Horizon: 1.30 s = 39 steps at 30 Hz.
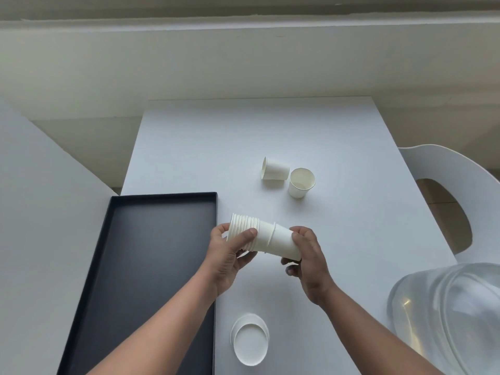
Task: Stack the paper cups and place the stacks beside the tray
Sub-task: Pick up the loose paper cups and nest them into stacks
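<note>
Cups nested into a sideways stack (258, 236) hang over the white table (189, 147) between both hands — left hand (230, 247) curled round the rim end, just right of the black tray (113, 212); right hand (305, 255) gripping the base end. Beyond it lie a tipped cup (274, 169) and an upright cup (301, 182).

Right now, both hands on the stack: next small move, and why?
Probably push the end cup home with the right hand: it sits only partly nested on the stack that the left hand grips. Two loose cups wait beyond.
</note>
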{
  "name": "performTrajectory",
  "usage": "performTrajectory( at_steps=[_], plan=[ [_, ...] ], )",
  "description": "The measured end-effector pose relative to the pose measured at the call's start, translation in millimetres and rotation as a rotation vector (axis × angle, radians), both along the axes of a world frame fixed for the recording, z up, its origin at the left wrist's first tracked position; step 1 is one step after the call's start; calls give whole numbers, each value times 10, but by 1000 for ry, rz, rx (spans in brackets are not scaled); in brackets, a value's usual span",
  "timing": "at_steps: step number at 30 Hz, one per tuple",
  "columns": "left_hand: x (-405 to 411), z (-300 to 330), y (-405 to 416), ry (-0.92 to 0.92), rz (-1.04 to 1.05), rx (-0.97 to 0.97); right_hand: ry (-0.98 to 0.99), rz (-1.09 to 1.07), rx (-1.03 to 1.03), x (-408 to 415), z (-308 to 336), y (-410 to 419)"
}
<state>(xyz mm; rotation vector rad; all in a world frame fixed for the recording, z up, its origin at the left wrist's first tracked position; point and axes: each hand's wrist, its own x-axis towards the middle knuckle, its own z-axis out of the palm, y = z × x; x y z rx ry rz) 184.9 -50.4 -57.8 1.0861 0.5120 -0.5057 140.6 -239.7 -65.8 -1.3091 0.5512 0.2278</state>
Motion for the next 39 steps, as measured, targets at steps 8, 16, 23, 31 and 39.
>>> performTrajectory(
  at_steps=[8, 16, 23, 31, 39],
  plan=[
    [-137, 43, 53, -7, -191, 17, 53, 245, 96, -3, 101, -65],
    [-182, 128, 178, 15, -310, -12, -111, 339, -183, -8, 195, -66],
    [-172, 151, 177, -86, -497, 348, -51, 107, -318, 62, 137, 16],
    [-126, 104, 120, -394, -779, 802, -125, 214, -603, 159, 68, 119],
    [-109, -17, 142, -379, -626, 787, -224, 33, -819, 671, 159, -61]
  ],
)
